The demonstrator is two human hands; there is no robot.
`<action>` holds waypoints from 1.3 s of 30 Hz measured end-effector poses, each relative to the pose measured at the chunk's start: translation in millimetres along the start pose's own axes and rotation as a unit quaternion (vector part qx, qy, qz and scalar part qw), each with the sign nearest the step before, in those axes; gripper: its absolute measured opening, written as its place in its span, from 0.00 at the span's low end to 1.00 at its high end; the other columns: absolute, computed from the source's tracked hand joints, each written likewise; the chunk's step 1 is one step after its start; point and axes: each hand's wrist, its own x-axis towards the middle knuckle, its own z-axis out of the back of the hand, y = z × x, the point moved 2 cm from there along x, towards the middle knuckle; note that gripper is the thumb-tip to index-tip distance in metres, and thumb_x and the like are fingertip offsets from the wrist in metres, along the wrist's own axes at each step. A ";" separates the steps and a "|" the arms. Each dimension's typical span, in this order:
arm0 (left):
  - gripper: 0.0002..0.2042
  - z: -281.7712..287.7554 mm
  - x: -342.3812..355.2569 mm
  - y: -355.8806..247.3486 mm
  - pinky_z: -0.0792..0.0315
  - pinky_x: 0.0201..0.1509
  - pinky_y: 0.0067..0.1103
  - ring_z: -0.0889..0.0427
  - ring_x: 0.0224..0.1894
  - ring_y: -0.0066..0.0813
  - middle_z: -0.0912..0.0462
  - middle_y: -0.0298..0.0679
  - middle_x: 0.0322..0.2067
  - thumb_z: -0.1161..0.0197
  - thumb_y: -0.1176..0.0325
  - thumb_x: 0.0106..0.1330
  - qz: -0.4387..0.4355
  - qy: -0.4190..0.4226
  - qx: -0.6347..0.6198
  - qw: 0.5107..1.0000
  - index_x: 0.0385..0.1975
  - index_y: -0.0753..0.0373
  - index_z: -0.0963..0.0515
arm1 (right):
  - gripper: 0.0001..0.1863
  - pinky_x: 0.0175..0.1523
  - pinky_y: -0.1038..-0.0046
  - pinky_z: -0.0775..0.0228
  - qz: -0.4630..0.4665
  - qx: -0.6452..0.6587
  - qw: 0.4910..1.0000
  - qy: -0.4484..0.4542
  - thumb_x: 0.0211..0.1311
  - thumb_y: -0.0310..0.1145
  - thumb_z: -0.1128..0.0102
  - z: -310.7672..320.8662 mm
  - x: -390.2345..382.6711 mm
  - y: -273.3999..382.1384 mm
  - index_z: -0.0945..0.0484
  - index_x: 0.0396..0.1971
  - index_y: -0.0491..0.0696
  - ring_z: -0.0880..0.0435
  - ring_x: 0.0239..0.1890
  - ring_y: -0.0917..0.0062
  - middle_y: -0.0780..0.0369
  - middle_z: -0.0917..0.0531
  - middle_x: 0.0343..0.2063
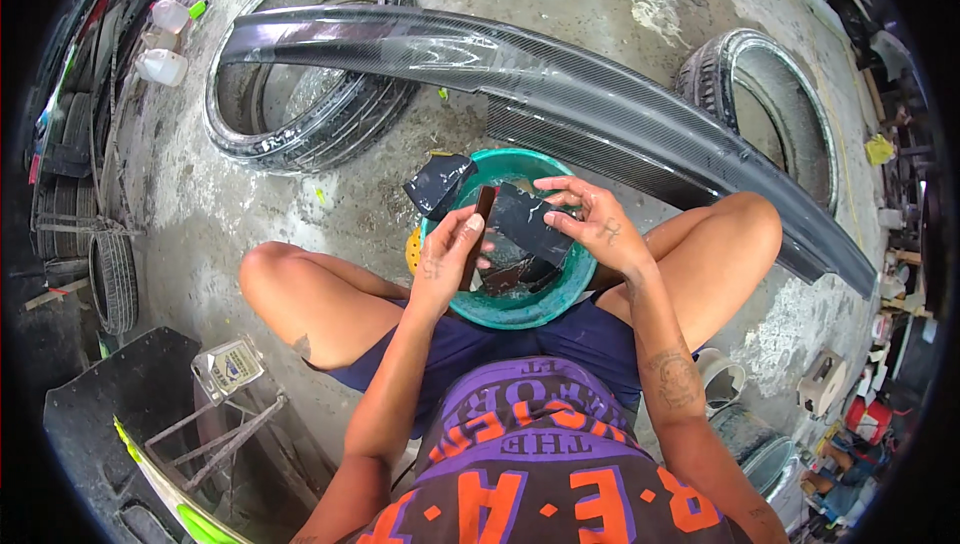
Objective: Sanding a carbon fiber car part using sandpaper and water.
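Note:
In front of me a teal basin [497, 318] of water sits between my crossed legs. My left hand [447, 256] is closed round a narrow dark-brown block [483, 206], held upright over the basin's left side. Between the thumb and fingers of my right hand [604, 227] is the edge of a black sheet [530, 228], apparently wet sandpaper, above the water. Another black sheet [437, 186], folded or curled, hangs over the basin's far left rim. Below my hands, dark brown pieces [503, 281] lie in the basin, partly hidden.
Beyond the basin a long, glossy carbon-fibre panel [590, 84] rests across two tyres [365, 134]. A yellow disc with holes [413, 250] touches the basin's left side. Plastic jugs [160, 67] stand far left. A black panel and metal frame [215, 434] lie near left.

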 end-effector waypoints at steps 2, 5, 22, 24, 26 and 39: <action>0.18 -6.5 3.7 1.2 0.19 0.37 0.21 0.15 0.41 0.20 0.12 0.32 0.44 0.38 0.68 0.80 0.038 -0.001 -0.192 0.981 0.65 0.67 0.25 | 0.24 0.60 0.76 0.23 -0.039 0.059 0.997 0.013 0.71 0.23 0.33 -4.4 -1.4 -0.1 0.22 0.66 0.46 0.18 0.51 0.84 0.64 0.14 0.50; 0.18 -14.7 11.5 -2.1 0.19 0.36 0.19 0.15 0.41 0.18 0.12 0.31 0.44 0.34 0.70 0.77 0.003 0.026 -0.184 0.983 0.64 0.66 0.23 | 0.25 0.57 0.75 0.20 -0.054 0.125 0.991 0.009 0.71 0.27 0.30 -11.9 0.4 -4.9 0.22 0.66 0.45 0.17 0.49 0.83 0.63 0.14 0.49; 0.18 -22.6 -8.8 -20.5 0.20 0.36 0.16 0.15 0.45 0.18 0.12 0.38 0.50 0.33 0.72 0.77 -0.154 -0.063 -0.078 0.983 0.64 0.66 0.23 | 0.17 0.43 0.77 0.15 -0.102 0.291 0.934 -0.178 0.66 0.30 0.22 -34.9 -12.2 -15.4 0.21 0.48 0.44 0.18 0.35 0.88 0.73 0.20 0.31; 0.20 -16.6 -5.2 -24.6 0.18 0.41 0.18 0.14 0.47 0.21 0.12 0.39 0.52 0.33 0.71 0.77 -0.150 -0.015 -0.069 0.986 0.65 0.66 0.25 | 0.15 0.41 0.77 0.14 -0.110 0.281 0.938 -0.170 0.67 0.27 0.23 -32.3 -13.4 -10.5 0.20 0.49 0.45 0.19 0.34 0.89 0.73 0.21 0.31; 0.21 -15.6 -1.7 -28.1 0.18 0.45 0.20 0.15 0.50 0.21 0.13 0.39 0.53 0.31 0.72 0.76 -0.164 0.034 -0.073 0.983 0.66 0.66 0.26 | 0.14 0.40 0.77 0.15 -0.070 0.231 0.963 -0.119 0.65 0.27 0.22 -32.8 -10.9 -2.7 0.18 0.46 0.46 0.20 0.33 0.89 0.73 0.21 0.28; 0.10 -23.1 0.3 -30.2 0.22 0.27 0.15 0.15 0.34 0.13 0.09 0.34 0.39 0.29 0.71 0.75 -0.108 0.001 -0.072 0.992 0.51 0.65 0.17 | 0.14 0.46 0.75 0.12 -0.077 0.191 0.969 -0.136 0.73 0.33 0.28 -34.3 -9.6 10.9 0.10 0.51 0.40 0.10 0.42 0.79 0.62 0.09 0.40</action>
